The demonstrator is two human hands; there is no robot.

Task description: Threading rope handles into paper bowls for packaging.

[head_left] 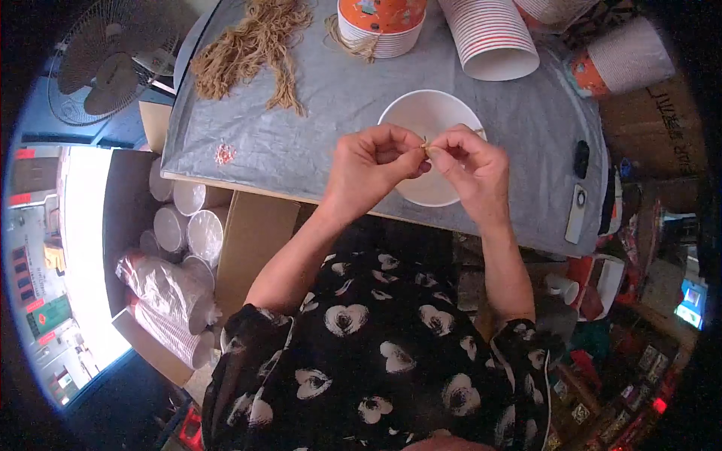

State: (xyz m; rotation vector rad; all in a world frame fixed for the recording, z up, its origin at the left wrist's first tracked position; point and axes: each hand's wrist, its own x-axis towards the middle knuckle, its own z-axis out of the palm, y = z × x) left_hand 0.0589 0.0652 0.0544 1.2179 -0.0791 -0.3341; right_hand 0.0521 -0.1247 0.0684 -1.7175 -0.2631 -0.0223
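My left hand (372,165) and my right hand (475,167) meet fingertip to fingertip above a white paper bucket (427,105). Both pinch a short bit of tan twine (426,147), most of it hidden by the fingers. The bucket's open mouth faces up at the table's near edge, partly behind my hands. Farther left on the table lies a loose heap of tan twine (252,52). Beyond the bucket stands a stack of orange-and-white paper buckets (382,30), with twine strands (353,46) hanging at its left side.
A nested stack of white buckets (492,41) lies at the back right of the grey-covered table (316,143). Small red-and-white scraps (225,154) sit at left. A black object (581,158) lies near the right edge. Cartons of wrapped cups (169,286) and a fan (113,68) stand left.
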